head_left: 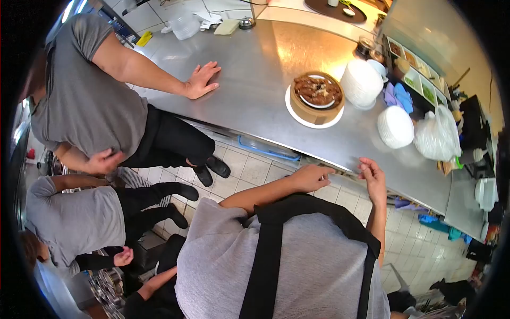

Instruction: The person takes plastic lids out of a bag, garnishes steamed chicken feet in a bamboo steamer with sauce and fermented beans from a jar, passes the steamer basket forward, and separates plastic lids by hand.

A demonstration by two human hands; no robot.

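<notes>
My left hand hovers just off the front edge of the steel counter, its fingers loosely curled and apart, with nothing visible in it. To its right, my right hand is raised by the same edge, open and empty, fingers slightly bent. Beyond them on the counter, a round bamboo steamer stands on a white plate. Inside the steamer, brown food lies in a small white dish. Neither hand touches the steamer.
Stacked white bowls, another white stack, purple-blue cloths and a plastic bag stand right of the steamer. A co-worker's hand rests on the counter at left. Other people are at lower left.
</notes>
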